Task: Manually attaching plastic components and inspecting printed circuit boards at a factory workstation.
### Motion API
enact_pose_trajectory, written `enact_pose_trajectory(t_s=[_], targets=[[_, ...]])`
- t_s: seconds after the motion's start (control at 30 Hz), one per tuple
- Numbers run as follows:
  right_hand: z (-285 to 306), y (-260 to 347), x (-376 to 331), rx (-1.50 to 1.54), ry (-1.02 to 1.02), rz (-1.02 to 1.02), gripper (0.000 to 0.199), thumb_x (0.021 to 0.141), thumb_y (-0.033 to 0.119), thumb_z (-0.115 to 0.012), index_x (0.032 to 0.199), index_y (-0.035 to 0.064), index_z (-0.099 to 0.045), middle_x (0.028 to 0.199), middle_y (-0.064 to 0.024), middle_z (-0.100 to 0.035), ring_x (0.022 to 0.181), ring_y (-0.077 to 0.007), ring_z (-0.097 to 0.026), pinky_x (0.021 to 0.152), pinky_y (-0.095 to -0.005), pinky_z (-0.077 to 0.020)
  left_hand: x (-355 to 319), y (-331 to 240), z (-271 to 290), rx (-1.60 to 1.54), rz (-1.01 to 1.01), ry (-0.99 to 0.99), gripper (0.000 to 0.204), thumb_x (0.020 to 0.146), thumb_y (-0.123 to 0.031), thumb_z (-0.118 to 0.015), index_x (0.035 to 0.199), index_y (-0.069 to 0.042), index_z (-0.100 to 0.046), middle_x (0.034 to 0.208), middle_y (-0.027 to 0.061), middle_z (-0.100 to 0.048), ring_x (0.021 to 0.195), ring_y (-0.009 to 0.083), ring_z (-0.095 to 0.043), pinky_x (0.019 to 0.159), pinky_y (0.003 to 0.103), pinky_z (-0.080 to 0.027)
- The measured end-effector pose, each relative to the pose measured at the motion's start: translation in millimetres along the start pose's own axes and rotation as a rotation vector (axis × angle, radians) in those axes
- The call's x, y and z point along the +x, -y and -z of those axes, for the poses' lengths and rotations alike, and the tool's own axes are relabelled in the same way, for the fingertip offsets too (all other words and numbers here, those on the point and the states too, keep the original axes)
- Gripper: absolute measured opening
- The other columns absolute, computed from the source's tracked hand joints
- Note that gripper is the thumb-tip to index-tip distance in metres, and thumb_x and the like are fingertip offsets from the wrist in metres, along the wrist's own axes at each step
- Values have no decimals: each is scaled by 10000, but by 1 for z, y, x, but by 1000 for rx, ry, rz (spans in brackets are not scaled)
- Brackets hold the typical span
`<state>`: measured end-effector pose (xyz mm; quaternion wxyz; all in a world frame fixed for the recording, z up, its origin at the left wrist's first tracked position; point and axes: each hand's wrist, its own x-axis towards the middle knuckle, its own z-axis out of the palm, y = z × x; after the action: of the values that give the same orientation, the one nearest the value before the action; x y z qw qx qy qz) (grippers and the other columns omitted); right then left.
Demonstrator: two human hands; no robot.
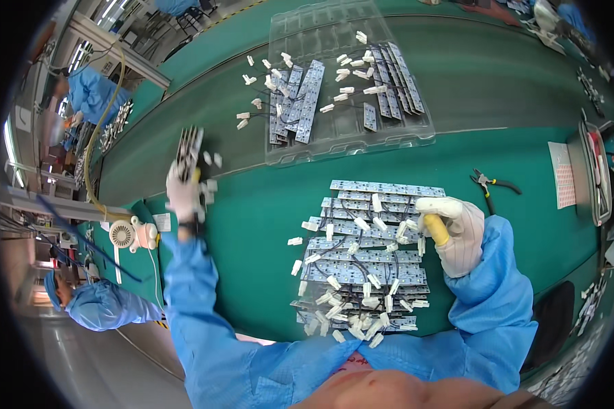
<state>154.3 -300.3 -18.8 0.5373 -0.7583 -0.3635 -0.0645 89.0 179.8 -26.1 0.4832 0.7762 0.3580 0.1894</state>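
In a white glove, my left hand (184, 194) is out at the left, at the border of the green mat and the dark belt. It grips a small stack of LED circuit boards (190, 144), blurred by motion, with white connectors dangling beside it. My right hand (455, 235), gloved with a yellow cover on one finger, is closed at the right end of a spread of LED strip boards (368, 255). Whatever its fingertips hold is hidden. Those boards lie in rows before me, with dark wires and white plug connectors (368, 324) heaped at the near end.
A clear plastic tray (348, 140) on the belt holds two groups of boards. Cutting pliers (488, 185) and a printed sheet (562, 175) lie to the right, by a bin (593, 170). A small fan (124, 234) stands left. Co-workers in blue (102, 303) sit beyond it.
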Motion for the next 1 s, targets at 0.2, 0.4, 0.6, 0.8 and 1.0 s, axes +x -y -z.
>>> enact_pose_trajectory(t_s=[0.2,0.4,0.6,0.8,1.0], targets=[[-6,4,3,77,-139,-174,111,896,120,-584,967,38,-605,696,-45,-602,578,-97,-540,537,-222,-445,125,-21,-43,320,-202,-806,647,781,-338,-694,1324,-78,-455,1297,203,-487,1121,308,-523,936,312,-398],[-8,7,-1,54,-68,-51,103,876,62,-587,969,23,-609,752,-66,-607,617,-106,-559,549,-222,-454,-5,-32,-31,131,-577,-63,462,796,-128,-663,1233,-96,-515,1294,116,-505,1220,292,-464,1027,350,-349],[1,63,21,225,-82,299,454,874,155,-630,1254,9,-428,923,-135,-595,717,-166,-587,588,-224,-465,-95,19,-52,398,-691,125,400,748,-22,-676,1129,-90,-576,1269,113,-538,1298,318,-381,1120,436,-213],[28,156,78,272,-96,516,660,826,173,-664,1338,-15,-294,946,-187,-587,731,-215,-606,573,-234,-483,-88,40,-43,404,-788,37,461,718,45,-634,1144,-111,-551,1286,94,-510,1298,300,-381,1123,479,-185],[76,176,90,113,-5,589,577,813,166,-656,1262,-10,-340,935,-186,-592,738,-224,-608,582,-254,-486,-85,30,-49,357,-818,115,482,703,-60,-714,1142,-118,-525,1285,82,-472,1311,301,-345,1113,538,-191]])
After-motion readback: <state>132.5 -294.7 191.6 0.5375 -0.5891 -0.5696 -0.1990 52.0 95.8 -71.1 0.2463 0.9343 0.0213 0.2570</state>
